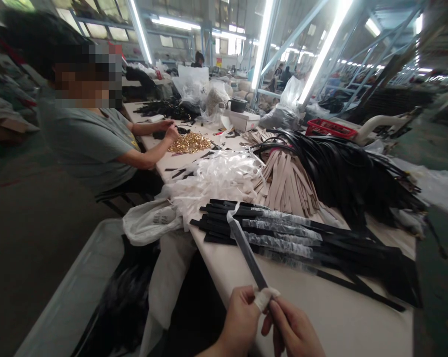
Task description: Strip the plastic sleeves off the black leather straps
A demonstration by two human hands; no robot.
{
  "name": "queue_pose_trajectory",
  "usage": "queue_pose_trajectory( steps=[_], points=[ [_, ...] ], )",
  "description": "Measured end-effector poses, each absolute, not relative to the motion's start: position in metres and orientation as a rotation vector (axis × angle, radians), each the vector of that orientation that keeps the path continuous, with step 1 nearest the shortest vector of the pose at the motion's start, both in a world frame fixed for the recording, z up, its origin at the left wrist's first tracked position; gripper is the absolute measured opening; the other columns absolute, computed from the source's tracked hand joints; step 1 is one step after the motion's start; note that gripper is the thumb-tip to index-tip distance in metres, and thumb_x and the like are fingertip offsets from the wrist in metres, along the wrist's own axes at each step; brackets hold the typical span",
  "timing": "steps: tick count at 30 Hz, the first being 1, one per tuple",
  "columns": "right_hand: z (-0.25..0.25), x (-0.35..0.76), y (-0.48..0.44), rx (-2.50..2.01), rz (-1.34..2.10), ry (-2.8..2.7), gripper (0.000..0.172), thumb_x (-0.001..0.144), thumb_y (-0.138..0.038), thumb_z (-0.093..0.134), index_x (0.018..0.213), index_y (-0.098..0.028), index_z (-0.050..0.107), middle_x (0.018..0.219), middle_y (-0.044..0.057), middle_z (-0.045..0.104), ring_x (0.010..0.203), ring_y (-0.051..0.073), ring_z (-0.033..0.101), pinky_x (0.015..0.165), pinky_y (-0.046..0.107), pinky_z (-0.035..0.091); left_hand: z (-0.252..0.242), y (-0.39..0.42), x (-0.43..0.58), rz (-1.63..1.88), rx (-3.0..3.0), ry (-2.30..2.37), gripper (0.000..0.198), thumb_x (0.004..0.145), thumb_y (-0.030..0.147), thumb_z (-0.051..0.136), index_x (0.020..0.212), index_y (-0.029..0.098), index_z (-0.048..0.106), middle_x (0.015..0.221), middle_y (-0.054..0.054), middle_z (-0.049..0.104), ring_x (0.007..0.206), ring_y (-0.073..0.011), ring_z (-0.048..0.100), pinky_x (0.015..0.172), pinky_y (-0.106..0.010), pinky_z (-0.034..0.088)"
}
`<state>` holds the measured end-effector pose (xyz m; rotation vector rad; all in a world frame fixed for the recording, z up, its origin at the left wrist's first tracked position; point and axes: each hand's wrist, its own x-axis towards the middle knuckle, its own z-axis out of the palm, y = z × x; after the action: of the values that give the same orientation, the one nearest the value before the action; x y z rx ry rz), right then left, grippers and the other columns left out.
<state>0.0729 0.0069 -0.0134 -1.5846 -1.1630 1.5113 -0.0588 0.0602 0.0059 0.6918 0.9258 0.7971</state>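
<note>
Hands low in view, at the table's near edge. Left to right from my grip:

Far left of my hands, a seated co-worker (pixel 90 144) in a grey T-shirt works at the table, both hands (pixel 170 131) just above a heap of gold-coloured metal chain (pixel 190 143). Below that, nearer me and left of my grip, a white plastic tub (pixel 71 292) holds dark material (pixel 123 302). A white cloth sack (pixel 149 223) lies by the table edge, ahead and left.

At the grip: my left hand (pixel 239 317), with white tape (pixel 265 298) wrapped round one finger, pinches the lower end of a black strap (pixel 246 250). The strap rises forward and left from my hands, its upper end sheathed in clear film. My right hand (pixel 293 329) is curled just beside it; I cannot tell whether it has firm hold of the strap.

Ahead, on the white table (pixel 320 317): loose white ribbon (pixel 216 173), a bundle of film-wrapped black straps (pixel 283 230), and beige strips (pixel 287 178). Right of these, a heap of black strips (pixel 343 168), with a red plastic basket (pixel 331 129) beyond.
</note>
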Motion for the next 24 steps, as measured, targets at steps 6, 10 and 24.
queue_pose_trajectory(
  steps=[6, 10, 24],
  points=[
    [-0.033, 0.078, -0.011, -1.588, 1.603, -1.093, 0.065, 0.091, -0.073, 0.035, 0.099, -0.014, 0.06, 0.073, 0.01, 0.073, 0.042, 0.009, 0.054, 0.042, 0.019, 0.038, 0.007, 0.084, -0.046, 0.731, 0.418, 0.699, 0.041, 0.089, 0.054, 0.055, 0.094, 0.014, 0.064, 0.088, -0.013, 0.073, 0.071, -0.0217, 0.065, 0.054, -0.025, 0.038],
    [-0.032, 0.082, -0.017, -1.598, 1.648, -1.184, 0.065, 0.09, -0.073, 0.036, 0.093, -0.014, 0.064, 0.065, 0.01, 0.072, 0.048, 0.012, 0.056, 0.048, 0.021, 0.036, 0.013, 0.088, -0.034, 0.962, 0.471, 0.782, 0.038, 0.092, 0.051, 0.052, 0.077, 0.017, 0.057, 0.078, -0.009, 0.071, 0.069, -0.0202, 0.064, 0.072, -0.032, 0.047],
    [-0.026, 0.07, -0.016, -1.538, 1.591, -1.053, 0.07, 0.083, -0.079, 0.041, 0.087, -0.015, 0.069, 0.06, 0.006, 0.067, 0.05, 0.016, 0.058, 0.051, 0.025, 0.043, 0.005, 0.054, -0.033, 0.758, 0.439, 0.881, 0.058, 0.089, 0.065, 0.048, 0.073, 0.012, 0.067, 0.068, -0.011, 0.067, 0.055, -0.0169, 0.056, 0.061, -0.03, 0.044]
  ],
)
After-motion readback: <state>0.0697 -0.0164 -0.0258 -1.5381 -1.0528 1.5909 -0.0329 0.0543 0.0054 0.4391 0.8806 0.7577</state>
